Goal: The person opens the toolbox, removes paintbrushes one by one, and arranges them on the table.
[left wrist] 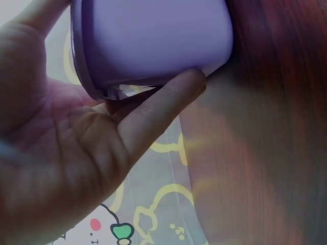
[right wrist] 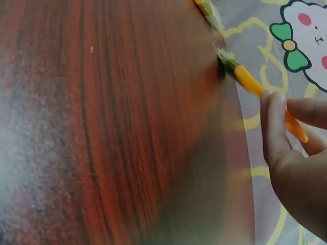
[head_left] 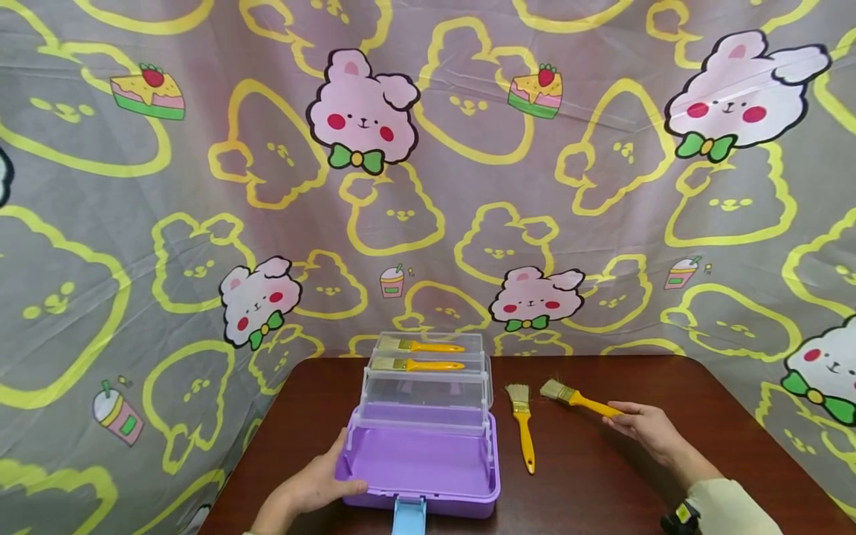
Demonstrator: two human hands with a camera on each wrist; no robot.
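Observation:
My left hand (head_left: 313, 481) holds the left front corner of an open purple toolbox (head_left: 468, 508), its thumb over the rim. In the left wrist view, one finger lies along the box's outer wall (left wrist: 153, 46). At the right, my right hand (head_left: 652, 429) pinches the yellow handle of a flat paintbrush (head_left: 588, 404), whose pale bristles point left toward the box. The right wrist view shows this paintbrush (right wrist: 248, 80) between thumb and fingers, bristles close over the table. Another paintbrush (head_left: 524, 435) lies between box and right hand, bristles toward the back.
Clear fold-out trays (head_left: 428, 388) rise behind the purple base; two yellow-handled paintbrushes, one upper (head_left: 438, 347) and one lower (head_left: 436, 365), lie on them. A light blue latch (head_left: 409, 516) hangs at the box's front. The brown table (head_left: 582, 490) ends at a patterned curtain (head_left: 455, 245).

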